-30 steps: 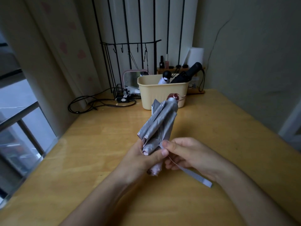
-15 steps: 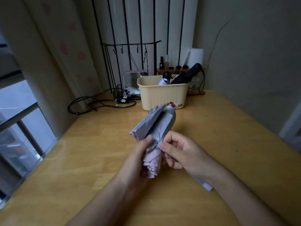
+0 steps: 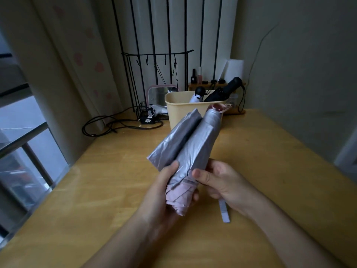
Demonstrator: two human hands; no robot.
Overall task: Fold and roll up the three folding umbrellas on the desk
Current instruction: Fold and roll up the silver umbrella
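Gripping silver umbrella [image 3: 190, 147], left hand [image 3: 170, 192] beneath, right hand [image 3: 222, 182] beside

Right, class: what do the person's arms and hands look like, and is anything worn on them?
Both the left hand and right hand are bare, on bare forearms: no sleeves, gloves, rings, watch or bracelets in view. The right thumbnail looks short and unpainted.

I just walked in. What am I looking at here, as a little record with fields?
Activity: folding a silver umbrella above the desk
Left hand: grips the umbrella's pink lower end
Right hand: thumb and fingers pinch the fabric beside it
Strap: hangs loose below the right hand
Canopy: one flap sticks out, not yet rolled
Basket: yellow, at the back, holding a black umbrella and a white umbrella
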